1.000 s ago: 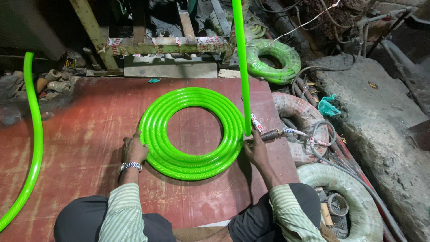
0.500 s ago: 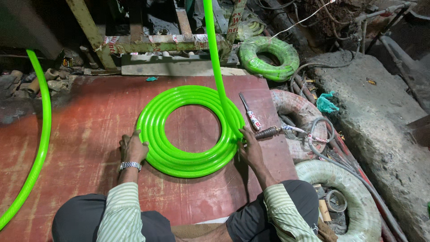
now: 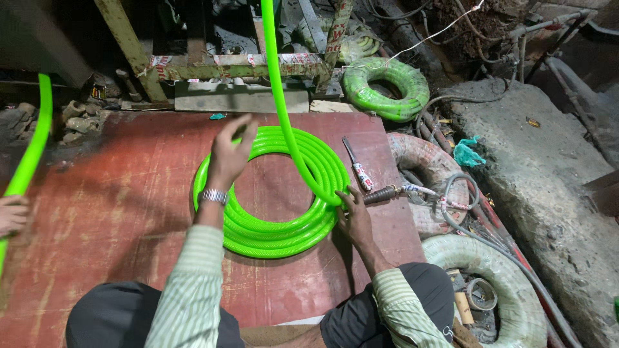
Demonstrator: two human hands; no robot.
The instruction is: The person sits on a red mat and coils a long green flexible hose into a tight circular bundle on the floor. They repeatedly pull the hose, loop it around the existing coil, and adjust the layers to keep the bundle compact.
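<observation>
A bright green hose coil (image 3: 271,225) lies flat on a red-brown board (image 3: 116,212). A free length of the green hose (image 3: 274,77) comes down from the top of the view and joins the coil at its right side. My right hand (image 3: 353,216) grips the hose where it meets the coil's right edge and presses it down. Raised above the coil's left part, my left hand (image 3: 229,151) has its fingers apart, holds nothing and wears a wristwatch.
Another person's hand (image 3: 11,216) at the left edge holds a second run of green hose (image 3: 32,151). A small knife (image 3: 358,169) and a metal fitting (image 3: 382,194) lie right of the coil. Another green coil (image 3: 385,87) and pale hose coils (image 3: 496,283) sit to the right.
My left hand has lifted off the coil's left edge and now hovers above it. The hanging hose has swung left. My right hand stays at the coil's right edge.
</observation>
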